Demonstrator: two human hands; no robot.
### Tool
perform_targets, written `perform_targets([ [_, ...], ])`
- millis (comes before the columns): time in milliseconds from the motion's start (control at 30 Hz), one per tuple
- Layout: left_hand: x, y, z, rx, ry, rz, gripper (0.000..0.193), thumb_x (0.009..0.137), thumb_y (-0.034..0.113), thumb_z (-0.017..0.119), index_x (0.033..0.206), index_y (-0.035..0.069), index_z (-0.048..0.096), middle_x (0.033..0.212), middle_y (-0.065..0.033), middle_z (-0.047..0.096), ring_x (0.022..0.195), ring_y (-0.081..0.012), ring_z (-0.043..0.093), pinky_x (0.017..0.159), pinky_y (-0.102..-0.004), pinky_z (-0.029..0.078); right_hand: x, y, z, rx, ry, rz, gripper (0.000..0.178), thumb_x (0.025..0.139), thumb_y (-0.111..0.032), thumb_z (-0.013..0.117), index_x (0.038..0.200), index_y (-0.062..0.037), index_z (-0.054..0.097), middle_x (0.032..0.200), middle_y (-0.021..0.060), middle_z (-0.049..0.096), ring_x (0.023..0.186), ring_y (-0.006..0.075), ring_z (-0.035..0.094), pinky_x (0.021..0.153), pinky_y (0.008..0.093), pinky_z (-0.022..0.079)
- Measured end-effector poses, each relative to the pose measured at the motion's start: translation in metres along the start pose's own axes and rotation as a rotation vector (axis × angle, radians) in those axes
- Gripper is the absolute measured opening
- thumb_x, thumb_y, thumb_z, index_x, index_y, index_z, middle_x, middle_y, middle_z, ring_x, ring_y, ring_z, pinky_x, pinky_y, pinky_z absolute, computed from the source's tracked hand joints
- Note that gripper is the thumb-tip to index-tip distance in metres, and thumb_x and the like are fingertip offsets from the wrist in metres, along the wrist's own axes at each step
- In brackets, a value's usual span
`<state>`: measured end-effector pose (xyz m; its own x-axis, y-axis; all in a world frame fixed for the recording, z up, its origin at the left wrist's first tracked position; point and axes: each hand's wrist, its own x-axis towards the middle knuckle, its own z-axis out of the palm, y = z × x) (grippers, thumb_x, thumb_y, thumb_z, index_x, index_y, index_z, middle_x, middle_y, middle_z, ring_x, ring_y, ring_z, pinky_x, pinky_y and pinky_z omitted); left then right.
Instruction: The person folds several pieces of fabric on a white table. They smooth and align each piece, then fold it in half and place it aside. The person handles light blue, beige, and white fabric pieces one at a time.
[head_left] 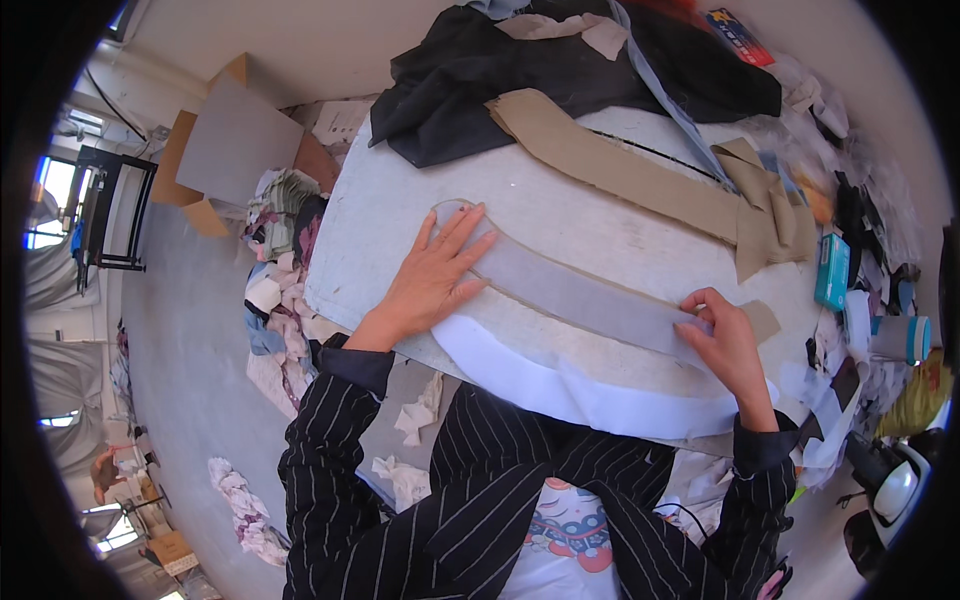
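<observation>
A long, curved, pale grey translucent strip [580, 298] lies on a khaki fabric strip [762, 321], whose edges and right end show around it. My left hand [435, 262] presses flat on the left end, fingers stretched out. Near the right end, my right hand [728, 350] has curled fingers pinching the pale strip against the surface. Closer to me, a curved white strip [560, 385] runs along the table's front edge and partly hangs over it. Farther back lies another khaki fabric strip [620, 178], bunched at its right end.
Dark cloth [470, 95] is heaped across the back of the white table [365, 215]. A teal box [831, 272] and plastic bags crowd the right side. Fabric scraps [285, 290] pile up at the left, near a cardboard box [235, 140]; more scraps [245, 510] lie on the floor.
</observation>
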<state>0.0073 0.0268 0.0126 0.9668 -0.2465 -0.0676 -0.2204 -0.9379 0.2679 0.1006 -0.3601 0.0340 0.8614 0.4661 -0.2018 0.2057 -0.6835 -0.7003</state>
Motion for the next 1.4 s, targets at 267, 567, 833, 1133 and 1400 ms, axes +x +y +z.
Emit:
perform_targets([
  [267,0.004,0.019,-0.004,0.125,0.017,0.018,0.066,0.096,0.058,0.033,0.149,0.018,0.035,0.159,-0.0116,0.018,0.147,-0.0298,0.017,0.119,-0.0518,0.003,0.001,0.001,0.003,-0.031,0.010,0.046,0.027,0.076,-0.013,0.073,0.099,-0.0094,0.059,0.072,0.0109,0.063,0.068,0.0287,0.062,0.063,0.0374,0.047],
  [567,0.024,0.061,-0.001,0.019,-0.197,0.307,0.070,0.087,0.044,0.060,0.146,0.013,0.038,0.159,-0.0101,0.020,0.147,-0.0251,0.018,0.119,-0.0510,0.006,-0.002,0.005,-0.011,-0.053,0.005,0.057,0.032,0.073,-0.009,0.075,0.101,-0.0076,0.058,0.062,0.0058,0.052,0.059,0.0200,0.051,0.058,0.0322,0.042],
  [833,0.033,0.080,-0.013,0.157,-0.178,0.392,0.076,0.088,0.064,0.044,0.147,0.018,0.037,0.159,-0.0093,0.019,0.148,-0.0248,0.014,0.120,-0.0510,0.002,-0.008,0.021,-0.014,-0.086,0.101,0.053,0.035,0.072,-0.014,0.078,0.102,-0.0100,0.058,0.069,0.0077,0.057,0.065,0.0265,0.058,0.060,0.0365,0.045],
  [1133,0.064,0.105,0.028,0.079,-0.231,0.597,0.085,0.087,0.074,0.030,0.150,0.017,0.030,0.160,-0.0098,0.016,0.148,-0.0257,0.013,0.119,-0.0521,0.001,-0.017,0.040,-0.037,-0.058,0.104,0.109,0.037,0.073,-0.013,0.077,0.104,-0.0088,0.060,0.077,0.0105,0.062,0.073,0.0286,0.062,0.068,0.0364,0.048],
  [1400,0.079,0.135,-0.006,0.293,-0.286,0.600,0.087,0.086,0.076,0.027,0.149,0.017,0.033,0.159,-0.0103,0.018,0.148,-0.0248,0.014,0.119,-0.0527,0.001,-0.020,0.065,-0.036,0.007,0.257,0.086,0.036,0.073,-0.008,0.074,0.105,-0.0036,0.059,0.086,0.0096,0.064,0.080,0.0172,0.060,0.076,0.0283,0.048],
])
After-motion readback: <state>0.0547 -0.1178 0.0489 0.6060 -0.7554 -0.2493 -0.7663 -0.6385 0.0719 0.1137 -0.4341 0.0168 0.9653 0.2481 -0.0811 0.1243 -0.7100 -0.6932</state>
